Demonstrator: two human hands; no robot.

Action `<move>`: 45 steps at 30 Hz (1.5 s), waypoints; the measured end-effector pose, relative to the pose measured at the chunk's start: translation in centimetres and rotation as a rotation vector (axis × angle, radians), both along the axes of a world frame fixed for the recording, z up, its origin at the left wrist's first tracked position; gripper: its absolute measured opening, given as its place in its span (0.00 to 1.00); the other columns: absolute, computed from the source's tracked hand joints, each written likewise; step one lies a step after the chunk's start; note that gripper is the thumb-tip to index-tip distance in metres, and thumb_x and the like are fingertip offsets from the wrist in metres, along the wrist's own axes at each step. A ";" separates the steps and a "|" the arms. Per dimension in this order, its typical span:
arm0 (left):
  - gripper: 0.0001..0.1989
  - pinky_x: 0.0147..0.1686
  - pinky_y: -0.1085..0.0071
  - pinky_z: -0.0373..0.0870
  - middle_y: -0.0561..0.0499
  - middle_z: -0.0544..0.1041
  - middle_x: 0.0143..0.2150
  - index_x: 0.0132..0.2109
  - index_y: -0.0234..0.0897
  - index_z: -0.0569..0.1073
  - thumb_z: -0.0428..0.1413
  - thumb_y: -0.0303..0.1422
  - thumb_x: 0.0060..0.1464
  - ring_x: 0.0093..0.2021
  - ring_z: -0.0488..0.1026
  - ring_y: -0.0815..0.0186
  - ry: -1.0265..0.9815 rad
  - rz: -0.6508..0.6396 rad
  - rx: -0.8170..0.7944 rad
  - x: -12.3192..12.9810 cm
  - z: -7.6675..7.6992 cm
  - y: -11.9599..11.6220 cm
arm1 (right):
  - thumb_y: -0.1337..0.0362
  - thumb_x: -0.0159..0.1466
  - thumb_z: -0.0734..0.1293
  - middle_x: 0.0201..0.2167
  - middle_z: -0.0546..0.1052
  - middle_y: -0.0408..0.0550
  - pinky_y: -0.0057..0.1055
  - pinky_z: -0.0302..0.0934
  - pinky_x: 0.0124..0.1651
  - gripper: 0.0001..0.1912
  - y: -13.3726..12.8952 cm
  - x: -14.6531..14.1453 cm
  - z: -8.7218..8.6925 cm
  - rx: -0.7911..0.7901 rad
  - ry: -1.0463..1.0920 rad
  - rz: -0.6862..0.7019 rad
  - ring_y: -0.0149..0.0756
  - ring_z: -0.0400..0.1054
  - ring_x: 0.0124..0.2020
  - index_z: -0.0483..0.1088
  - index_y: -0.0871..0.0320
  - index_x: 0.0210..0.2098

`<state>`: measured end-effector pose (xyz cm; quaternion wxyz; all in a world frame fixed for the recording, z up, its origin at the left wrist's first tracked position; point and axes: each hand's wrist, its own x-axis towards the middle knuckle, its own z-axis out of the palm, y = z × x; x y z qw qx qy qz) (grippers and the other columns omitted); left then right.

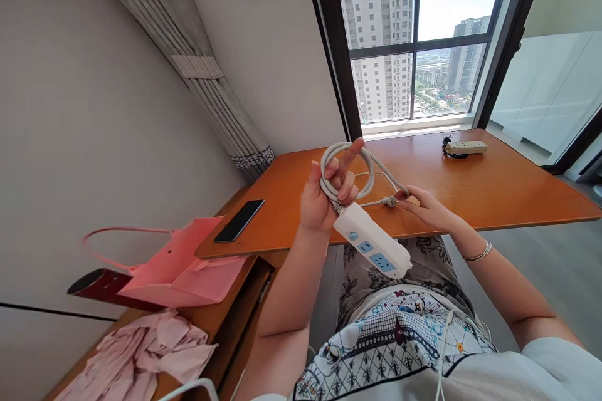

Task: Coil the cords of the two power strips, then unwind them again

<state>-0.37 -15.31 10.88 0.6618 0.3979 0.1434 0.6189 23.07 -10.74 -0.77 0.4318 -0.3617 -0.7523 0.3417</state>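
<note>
Head view: the left hand (318,200) is curled around the looped cord (330,153), index finger raised; the white power strip (374,242) lies just below that hand, over the near edge of the table (475,197), its long axis slanting from the left wrist down toward the body and rightward; the right hand (426,208) is closed at its fingertips on the cord's loose run, right of the loops; key relation: the plug (389,201) sits just left of the right fingertips, the nearer hand; whether they touch it, cannot tell.
</note>
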 end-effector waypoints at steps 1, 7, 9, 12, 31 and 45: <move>0.28 0.15 0.76 0.55 0.43 0.79 0.56 0.25 0.37 0.59 0.40 0.47 0.70 0.17 0.53 0.77 -0.016 0.033 0.015 -0.2 0.2 0.0 | 0.49 0.66 0.66 0.40 0.78 0.50 0.40 0.63 0.52 0.18 0.2 0.4 -0.2 0.012 -0.008 -0.029 0.41 0.71 0.45 0.75 0.57 0.43; 0.27 0.17 0.78 0.60 0.47 0.80 0.55 0.26 0.37 0.61 0.41 0.47 0.70 0.22 0.62 0.75 -0.002 0.186 0.043 -1.0 0.2 0.7 | 0.50 0.70 0.61 0.28 0.72 0.42 0.32 0.61 0.35 0.18 -0.5 1.9 1.1 0.282 0.200 -0.340 0.34 0.65 0.29 0.72 0.54 0.50; 0.25 0.19 0.78 0.63 0.49 0.80 0.54 0.27 0.38 0.64 0.44 0.48 0.69 0.27 0.70 0.73 -0.004 0.199 0.064 -1.1 0.0 1.1 | 0.52 0.71 0.61 0.30 0.74 0.45 0.32 0.59 0.34 0.16 -1.4 2.0 2.2 0.417 0.156 -0.441 0.34 0.64 0.28 0.74 0.54 0.46; 0.22 0.24 0.77 0.71 0.48 0.80 0.53 0.31 0.40 0.69 0.50 0.52 0.65 0.41 0.80 0.64 0.002 0.161 0.087 -1.2 -0.3 1.6 | 0.56 0.69 0.63 0.31 0.77 0.48 0.33 0.59 0.33 0.13 -2.6 2.0 4.0 0.553 -0.066 -0.405 0.35 0.66 0.27 0.77 0.54 0.43; 0.25 0.19 0.75 0.61 0.51 0.74 0.20 0.34 0.36 0.74 0.60 0.57 0.54 0.18 0.69 0.69 0.509 -0.325 0.201 2.0 -5.4 1.8 | 0.54 0.70 0.64 0.44 0.77 0.50 0.40 0.59 0.49 0.11 -4.3 -2.5 9.4 1.025 -0.419 -0.165 0.42 0.68 0.46 0.75 0.51 0.45; 0.28 0.14 0.76 0.42 0.56 0.70 0.24 0.33 0.35 0.68 0.61 0.58 0.51 0.12 0.51 0.80 0.661 -0.469 0.191 2.1 -4.4 1.6 | 0.50 0.58 0.75 0.39 0.80 0.48 0.35 0.64 0.42 0.21 -1.4 -1.0 10.1 0.351 -0.352 0.103 0.37 0.72 0.37 0.77 0.55 0.47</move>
